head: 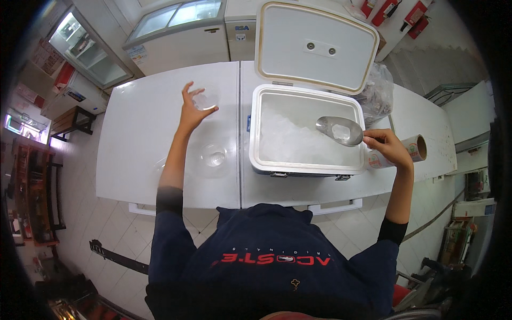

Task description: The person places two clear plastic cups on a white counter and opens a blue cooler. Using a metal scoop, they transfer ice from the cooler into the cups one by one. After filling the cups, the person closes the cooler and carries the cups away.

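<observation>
My right hand (pixel 385 145) grips the handle of a metal ice scoop (pixel 346 130), which hangs over the right part of an ice chest (pixel 306 171) and holds a little ice. The chest is filled with white ice (pixel 288 136); its lid (pixel 296 60) stands raised at the back. On the left, my left hand (pixel 205 97) has its fingers spread around a clear plastic cup (pixel 207 100) with some ice in it; whether they press on it cannot be told. Nearer me, a clear round container (pixel 215 156) rests on the white surface, and another faint clear thing lies by my left forearm.
Right of the chest lies a roll of printed plastic film (pixel 414 149), with a filled clear plastic bag (pixel 376 96) behind it. White freezers (pixel 184 50) stand beyond the white worktop (pixel 132 140). Its front edge runs close before my body.
</observation>
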Available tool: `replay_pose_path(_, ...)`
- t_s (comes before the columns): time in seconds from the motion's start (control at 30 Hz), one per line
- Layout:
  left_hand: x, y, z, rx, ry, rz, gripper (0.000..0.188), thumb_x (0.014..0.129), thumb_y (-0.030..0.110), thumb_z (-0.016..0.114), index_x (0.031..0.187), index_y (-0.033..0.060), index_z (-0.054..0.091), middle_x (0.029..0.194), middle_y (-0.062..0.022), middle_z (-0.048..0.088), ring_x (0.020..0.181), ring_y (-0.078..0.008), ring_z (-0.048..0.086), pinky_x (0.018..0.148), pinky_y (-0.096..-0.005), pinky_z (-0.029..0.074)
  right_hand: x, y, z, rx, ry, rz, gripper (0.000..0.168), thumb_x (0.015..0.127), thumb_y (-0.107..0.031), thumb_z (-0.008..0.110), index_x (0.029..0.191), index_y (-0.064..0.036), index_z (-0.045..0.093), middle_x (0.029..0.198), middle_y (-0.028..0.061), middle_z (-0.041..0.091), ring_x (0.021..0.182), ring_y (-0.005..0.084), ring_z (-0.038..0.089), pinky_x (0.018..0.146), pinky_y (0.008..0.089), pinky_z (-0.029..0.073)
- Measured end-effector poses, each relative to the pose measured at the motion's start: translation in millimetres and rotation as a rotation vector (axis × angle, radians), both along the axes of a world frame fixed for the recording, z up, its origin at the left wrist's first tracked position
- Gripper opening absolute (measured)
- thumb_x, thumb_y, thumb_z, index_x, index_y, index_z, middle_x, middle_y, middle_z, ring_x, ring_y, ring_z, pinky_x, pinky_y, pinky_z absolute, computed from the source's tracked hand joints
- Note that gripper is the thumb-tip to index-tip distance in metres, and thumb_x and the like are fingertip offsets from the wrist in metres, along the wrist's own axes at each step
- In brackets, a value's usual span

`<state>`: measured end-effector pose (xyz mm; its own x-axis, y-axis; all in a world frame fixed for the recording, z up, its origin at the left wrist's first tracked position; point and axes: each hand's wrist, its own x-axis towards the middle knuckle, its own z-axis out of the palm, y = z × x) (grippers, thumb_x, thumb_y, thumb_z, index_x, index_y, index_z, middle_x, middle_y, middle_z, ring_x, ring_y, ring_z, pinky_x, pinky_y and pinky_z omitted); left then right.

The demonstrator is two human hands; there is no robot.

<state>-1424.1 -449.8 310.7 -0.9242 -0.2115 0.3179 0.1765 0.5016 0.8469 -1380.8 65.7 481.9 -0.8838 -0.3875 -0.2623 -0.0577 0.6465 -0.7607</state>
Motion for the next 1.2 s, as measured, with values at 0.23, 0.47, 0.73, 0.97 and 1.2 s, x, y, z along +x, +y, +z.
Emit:
replay_pose_path(0.23, 4, -22, -93, -0.013, -0.183, 0.1, 0.113, 0.052, 0.03, 0.09, 0.141, 0.0071, 0.023, 0.127, -0.0208, 0.049, 0.12, -0.0344, 0.046, 0.101, -0.0425, 0.037, -1, 11, -6, 0.25, 0.133, 0.004, 0.033, 0.084, -0.026, 0.062, 0.104, 0.001, 0.066, 0.085, 0.0152, 0.068, 0.078, 0.0196, 0.062, 0.072, 0.0311, 0.046)
replay_pose_path(0.47, 32, -30, -81, -0.583, -0.252, 0.175, 0.109, 0.06, 0.031, 0.086, 0.142, -0.0001, 0.021, 0.139, -0.0263, 0.03, 0.127, -0.0392, 0.034, 0.104, -0.0444, 0.032, 15, -36, -3, 0.783, 0.645, 0.046, 0.018, 0.078, -0.015, 0.063, 0.093, -0.008, 0.069, 0.083, 0.0118, 0.064, 0.077, 0.0286, 0.063, 0.066, 0.0392, 0.049)
replay_pose_path(0.73, 124, 27, 2, -0.635, -0.431, -0.275, 0.107, 0.06, 0.046, 0.082, 0.142, 0.0052, 0.026, 0.143, -0.0273, 0.024, 0.129, -0.0475, 0.027, 0.106, -0.0504, 0.029, 19, -117, 51, 0.692, 0.746, 0.335, 0.021, 0.083, -0.019, 0.061, 0.1, -0.011, 0.068, 0.074, 0.0066, 0.061, 0.066, 0.0245, 0.062, 0.055, 0.0364, 0.047)
replay_pose_path(0.97, 129, 44, -40, -0.681, -0.301, -0.237, 0.101, 0.062, 0.038, 0.082, 0.142, 0.0105, 0.027, 0.141, -0.0242, 0.027, 0.125, -0.0464, 0.034, 0.102, -0.0495, 0.035, -2, -145, 48, 0.889, 0.695, 0.52, 0.013, 0.08, -0.022, 0.065, 0.079, -0.01, 0.07, 0.068, 0.0105, 0.063, 0.063, 0.0281, 0.064, 0.054, 0.0392, 0.046)
replay_pose_path(1.2, 129, 62, -46, -0.368, -0.349, -0.105, 0.093, 0.062, 0.024, 0.083, 0.139, 0.0112, 0.032, 0.13, -0.0178, 0.038, 0.112, -0.0355, 0.05, 0.088, -0.0435, 0.047, -13, -124, 90, 1.118, 0.576, 0.46, 0.013, 0.07, -0.017, 0.067, 0.072, -0.004, 0.069, 0.067, 0.0153, 0.064, 0.064, 0.0301, 0.065, 0.058, 0.0391, 0.049)
